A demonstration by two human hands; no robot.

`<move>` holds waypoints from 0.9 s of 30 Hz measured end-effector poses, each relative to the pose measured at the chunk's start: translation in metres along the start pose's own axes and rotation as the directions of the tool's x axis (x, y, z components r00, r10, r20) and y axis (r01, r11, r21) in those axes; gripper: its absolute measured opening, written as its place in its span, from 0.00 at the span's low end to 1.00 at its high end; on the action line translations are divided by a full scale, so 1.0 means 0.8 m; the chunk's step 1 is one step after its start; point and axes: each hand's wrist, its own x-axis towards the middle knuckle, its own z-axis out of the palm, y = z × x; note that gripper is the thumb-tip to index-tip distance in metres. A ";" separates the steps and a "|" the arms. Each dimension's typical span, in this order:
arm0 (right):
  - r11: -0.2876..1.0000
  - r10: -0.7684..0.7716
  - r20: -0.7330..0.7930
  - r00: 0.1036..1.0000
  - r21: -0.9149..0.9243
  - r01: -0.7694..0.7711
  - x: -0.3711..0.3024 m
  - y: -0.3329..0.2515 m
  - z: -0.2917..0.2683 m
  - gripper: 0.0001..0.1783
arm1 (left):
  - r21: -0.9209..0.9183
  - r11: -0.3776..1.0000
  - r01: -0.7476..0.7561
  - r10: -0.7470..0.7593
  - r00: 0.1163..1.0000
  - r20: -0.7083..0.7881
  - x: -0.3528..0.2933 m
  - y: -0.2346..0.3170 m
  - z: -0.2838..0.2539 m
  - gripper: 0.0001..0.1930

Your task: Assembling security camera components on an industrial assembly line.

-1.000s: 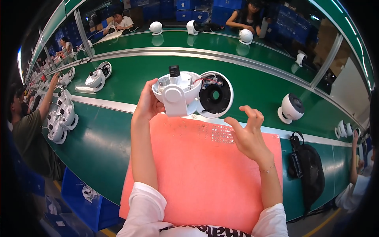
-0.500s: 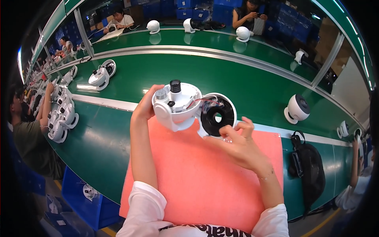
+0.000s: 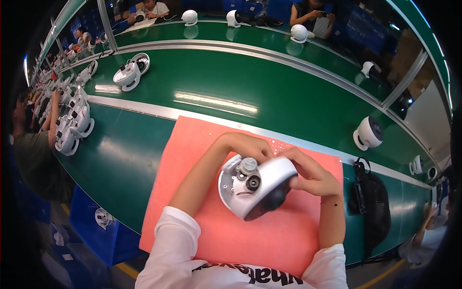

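Note:
A white dome camera body [image 3: 250, 185] with its round cover [image 3: 274, 180] is held over a pink mat [image 3: 269, 241]. My left hand [image 3: 243, 147] grips the body from behind at the top. The cover's right edge is pinched by my right hand [image 3: 310, 176], pressing it against the body. Inside the open body I see a small lens and grey parts.
The green conveyor bench [image 3: 269, 91] carries other white cameras: one at the far left [image 3: 127, 74], one at the right [image 3: 369, 133], a row at the left edge [image 3: 72, 125]. A black bag [image 3: 373, 207] lies right of the mat. Other people sit around the bench.
Both hands brought the camera body and cover from the mat's far edge toward me. The cover, earlier beside the body, now sits against it with my right hand on it.

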 end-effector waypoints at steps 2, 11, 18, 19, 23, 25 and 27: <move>0.959 -0.213 0.198 0.957 -0.143 0.243 -0.002 -0.003 -0.024 0.22 | -0.116 0.980 0.160 -0.181 0.963 -0.197 -0.008 0.005 0.004 0.22; 0.963 0.004 -0.095 0.995 -0.269 -0.030 -0.002 -0.023 -0.003 0.21 | -0.111 0.978 0.176 -0.169 0.365 -0.916 -0.139 0.044 0.114 0.14; 0.987 0.158 -0.130 0.979 0.036 -0.154 0.007 -0.011 0.000 0.19 | 0.227 0.920 0.319 0.033 0.514 -0.857 -0.131 0.092 0.161 0.21; 0.988 0.155 -0.136 0.978 0.033 -0.152 0.008 -0.007 0.002 0.19 | 0.160 0.910 0.383 -0.073 0.528 -0.846 -0.129 0.097 0.156 0.21; 0.982 0.187 -0.244 0.952 0.044 -0.182 0.014 0.013 0.011 0.15 | 0.062 0.886 0.459 -0.218 0.530 -0.819 -0.129 0.092 0.138 0.20; 0.929 0.125 -0.270 0.955 -0.306 -0.208 0.016 0.012 0.012 0.19 | 0.109 0.872 0.477 -0.195 0.542 -0.817 -0.133 0.081 0.134 0.19; 0.894 0.129 -0.284 0.950 -0.382 -0.236 0.019 0.012 0.015 0.22 | 0.154 0.856 0.493 -0.173 0.555 -0.814 -0.135 0.086 0.128 0.18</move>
